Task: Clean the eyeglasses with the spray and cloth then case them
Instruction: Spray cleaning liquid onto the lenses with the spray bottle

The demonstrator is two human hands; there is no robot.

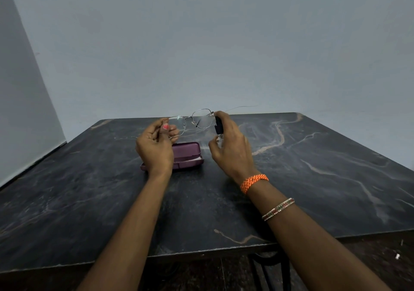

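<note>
Thin metal-framed eyeglasses (194,120) are held up above the table, temples unfolded. My left hand (155,145) pinches the frame at its left lens. My right hand (230,142) grips a small spray bottle (219,129) with a black nozzle, held close to the right lens, with a finger on top of the nozzle. Below the hands an open purple glasses case (190,155) lies on the table, partly hidden by my left hand. No cloth is in view.
The dark marble-patterned table (313,167) stands against a plain grey wall, with its front edge near me. A dark floor shows below the front edge.
</note>
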